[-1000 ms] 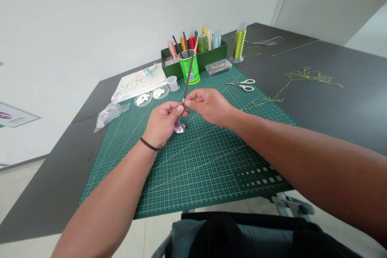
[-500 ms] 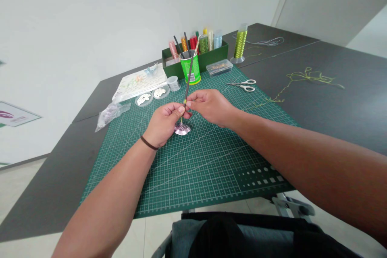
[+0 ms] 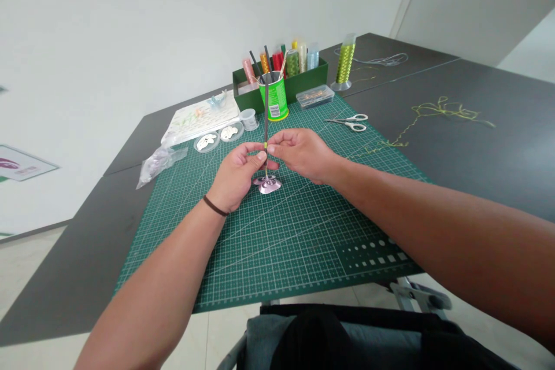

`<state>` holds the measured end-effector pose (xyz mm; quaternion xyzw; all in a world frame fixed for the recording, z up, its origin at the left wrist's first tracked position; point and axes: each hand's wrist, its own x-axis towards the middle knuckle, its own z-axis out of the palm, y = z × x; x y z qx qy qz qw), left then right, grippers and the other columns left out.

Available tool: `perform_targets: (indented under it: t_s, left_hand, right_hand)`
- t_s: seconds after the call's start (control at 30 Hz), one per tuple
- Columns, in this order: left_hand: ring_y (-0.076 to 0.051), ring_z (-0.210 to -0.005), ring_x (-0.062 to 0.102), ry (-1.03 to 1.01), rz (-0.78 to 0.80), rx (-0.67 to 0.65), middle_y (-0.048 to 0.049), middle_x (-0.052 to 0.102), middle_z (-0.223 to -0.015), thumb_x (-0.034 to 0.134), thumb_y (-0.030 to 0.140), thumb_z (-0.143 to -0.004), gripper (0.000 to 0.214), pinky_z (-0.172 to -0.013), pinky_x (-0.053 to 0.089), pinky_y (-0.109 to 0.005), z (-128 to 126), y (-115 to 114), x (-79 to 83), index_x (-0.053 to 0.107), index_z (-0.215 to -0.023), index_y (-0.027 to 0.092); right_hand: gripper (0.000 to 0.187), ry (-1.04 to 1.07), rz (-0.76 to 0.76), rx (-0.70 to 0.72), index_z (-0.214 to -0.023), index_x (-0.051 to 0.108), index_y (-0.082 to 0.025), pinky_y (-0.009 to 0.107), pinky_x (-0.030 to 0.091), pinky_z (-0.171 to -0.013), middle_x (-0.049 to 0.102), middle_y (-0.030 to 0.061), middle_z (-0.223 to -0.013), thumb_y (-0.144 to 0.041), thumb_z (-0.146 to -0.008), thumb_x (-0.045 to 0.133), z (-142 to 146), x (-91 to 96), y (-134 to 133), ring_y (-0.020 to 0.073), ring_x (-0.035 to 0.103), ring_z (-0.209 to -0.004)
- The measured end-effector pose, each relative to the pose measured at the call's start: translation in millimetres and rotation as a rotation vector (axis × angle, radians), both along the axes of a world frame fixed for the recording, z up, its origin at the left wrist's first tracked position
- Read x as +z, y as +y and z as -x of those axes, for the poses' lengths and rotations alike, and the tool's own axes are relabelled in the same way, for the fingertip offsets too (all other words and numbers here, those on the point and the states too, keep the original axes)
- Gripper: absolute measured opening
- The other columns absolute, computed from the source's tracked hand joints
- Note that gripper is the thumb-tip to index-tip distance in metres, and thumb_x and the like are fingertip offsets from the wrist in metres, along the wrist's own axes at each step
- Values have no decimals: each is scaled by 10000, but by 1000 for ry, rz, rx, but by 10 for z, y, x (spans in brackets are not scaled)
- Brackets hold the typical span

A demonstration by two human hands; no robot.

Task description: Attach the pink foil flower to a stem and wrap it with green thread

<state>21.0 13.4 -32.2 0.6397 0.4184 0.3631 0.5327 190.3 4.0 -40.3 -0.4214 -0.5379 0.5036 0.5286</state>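
My left hand [image 3: 234, 176] and my right hand [image 3: 301, 153] meet over the middle of the green cutting mat [image 3: 277, 231]. Both pinch a thin dark stick [image 3: 266, 118] that stands almost upright, with a short yellow-green band where the fingers grip it. At the stick's lower end a pale pink, shiny flower-like piece [image 3: 269, 184] hangs just over the mat, petals facing down. My left wrist wears a dark band.
Behind the hands stand a green cup [image 3: 274, 98] with sticks, a green box of thread spools [image 3: 286, 72], a clear pin box [image 3: 314, 96], scissors [image 3: 349, 122], small dishes of petals [image 3: 217, 137], a plastic bag [image 3: 160, 162], a green thread spool [image 3: 344, 63] and loose green thread [image 3: 437, 110].
The stick has swung from leaning right to nearly upright. The pink flower piece at its lower end has shifted right and come more into view. Both hands stayed in place.
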Motion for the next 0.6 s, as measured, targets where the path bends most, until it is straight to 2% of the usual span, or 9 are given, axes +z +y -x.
perform_targets:
  t_s: [0.13, 0.23, 0.33, 0.47, 0.6]
  left_hand:
    - [-125, -607, 626, 80, -152, 53, -44, 762, -797, 672, 419, -900, 237, -533, 429, -233, -29, -22, -29, 604, -915, 192]
    - [-128, -635, 647, 112, -235, 57, -40, 758, -808, 684, 394, -893, 226, -571, 456, -238, -46, -22, -59, 583, -925, 194]
    - [-146, -707, 684, 121, -270, 69, -45, 762, -836, 703, 384, -878, 220, -612, 486, -247, -42, -6, -82, 610, -938, 193]
    - [-148, -709, 679, 195, -296, 170, -54, 768, -846, 709, 385, -872, 204, -601, 487, -249, -30, -3, -71, 699, -906, 185]
    - [-130, -643, 644, 180, -244, 161, -54, 777, -852, 695, 371, -876, 195, -559, 473, -242, -34, -20, -40, 733, -885, 180]
  right_hand:
    - [50, -85, -35, -39, -828, 676, -161, 201, 415, -484, 669, -20, -634, -172, -877, 674, 1, -10, 2, 83, 554, -538]
    - [64, -85, -47, -55, -813, 679, -167, 216, 476, -556, 676, -10, -654, -162, -876, 666, 11, -9, 6, 100, 598, -597]
    - [59, -106, -53, -84, -816, 687, -166, 223, 472, -562, 672, -7, -662, -165, -872, 670, 17, -13, 12, 105, 592, -608]
    - [53, -186, -66, -129, -842, 702, -159, 227, 375, -470, 640, -21, -619, -202, -871, 689, 13, -6, 3, 90, 492, -517]
    - [34, -154, -71, -96, -848, 691, -160, 229, 444, -521, 691, -1, -663, -175, -874, 675, 12, 3, -3, 108, 591, -574]
